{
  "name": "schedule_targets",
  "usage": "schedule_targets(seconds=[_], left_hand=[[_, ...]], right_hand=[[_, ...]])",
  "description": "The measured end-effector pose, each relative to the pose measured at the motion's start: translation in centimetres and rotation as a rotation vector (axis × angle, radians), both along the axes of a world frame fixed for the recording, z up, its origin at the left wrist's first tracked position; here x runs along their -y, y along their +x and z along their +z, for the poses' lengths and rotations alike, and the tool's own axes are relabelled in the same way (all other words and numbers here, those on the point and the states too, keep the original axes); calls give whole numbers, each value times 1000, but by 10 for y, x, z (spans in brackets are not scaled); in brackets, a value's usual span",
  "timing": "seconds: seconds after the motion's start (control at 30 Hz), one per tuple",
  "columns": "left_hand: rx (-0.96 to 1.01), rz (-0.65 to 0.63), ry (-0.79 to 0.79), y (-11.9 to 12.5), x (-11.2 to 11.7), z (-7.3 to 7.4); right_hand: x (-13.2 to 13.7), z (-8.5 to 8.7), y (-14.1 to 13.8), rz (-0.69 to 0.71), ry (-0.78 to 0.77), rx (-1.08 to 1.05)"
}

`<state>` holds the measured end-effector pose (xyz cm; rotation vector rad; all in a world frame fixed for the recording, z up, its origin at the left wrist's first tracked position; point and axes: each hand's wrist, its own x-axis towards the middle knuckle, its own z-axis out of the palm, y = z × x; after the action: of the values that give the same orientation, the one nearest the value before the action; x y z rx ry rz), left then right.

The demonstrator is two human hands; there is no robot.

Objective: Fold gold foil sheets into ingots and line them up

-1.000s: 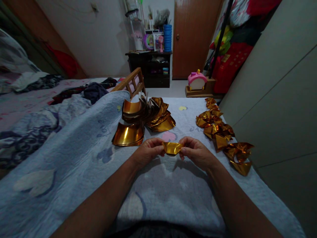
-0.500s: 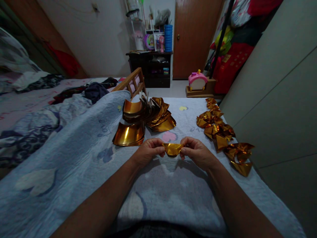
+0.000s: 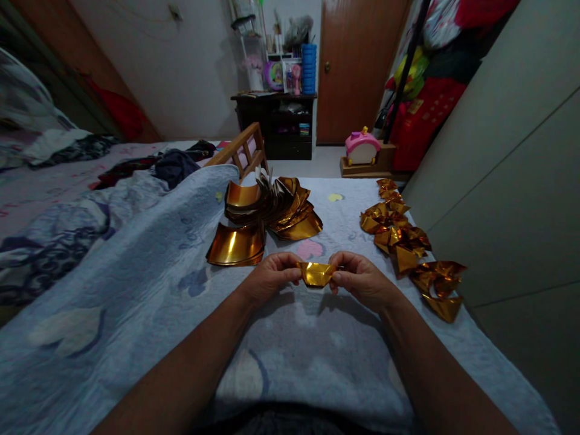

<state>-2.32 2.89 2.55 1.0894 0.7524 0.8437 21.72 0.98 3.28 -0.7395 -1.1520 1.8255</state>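
Between my two hands is a small folded gold paper ingot [image 3: 316, 275], boat-shaped, wider at the top than at the bottom. My left hand [image 3: 277, 272] pinches its left tip between thumb and fingers. The right tip is pinched the same way by my right hand [image 3: 356, 275]. Beyond my left hand lie fanned stacks of shiny gold paper sheets [image 3: 236, 244]. Past my right hand, along the bed's right edge, several folded gold ingots [image 3: 403, 235] form a loose row.
A pale blue blanket [image 3: 317, 350] with heart shapes covers the bed. Its raised fold and rumpled clothes [image 3: 176, 168] are on the left. A wooden bed rail [image 3: 240, 148] stands at the far end. A tall pale cabinet [image 3: 512, 181] borders the right side.
The ingot has tipped slightly, so more of its front face shows. Both hands keep their pinch at nearly the same place. The sheets and the row of folded ingots stay put.
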Motion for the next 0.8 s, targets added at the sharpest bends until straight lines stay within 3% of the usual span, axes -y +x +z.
schedule_targets(seconds=[0.23, 0.53, 0.7, 0.8], left_hand=[[-11, 36, -19, 0, 0, -2], [-22, 40, 10, 5, 3, 6], [-80, 79, 97, 5, 3, 10], [-157, 104, 232, 5, 2, 8]], right_hand=[[0, 1, 0, -11, 25, 30], [-2, 3, -1, -49, 42, 72], [-3, 5, -1, -109, 76, 111], [-3, 5, -2, -167, 77, 156]])
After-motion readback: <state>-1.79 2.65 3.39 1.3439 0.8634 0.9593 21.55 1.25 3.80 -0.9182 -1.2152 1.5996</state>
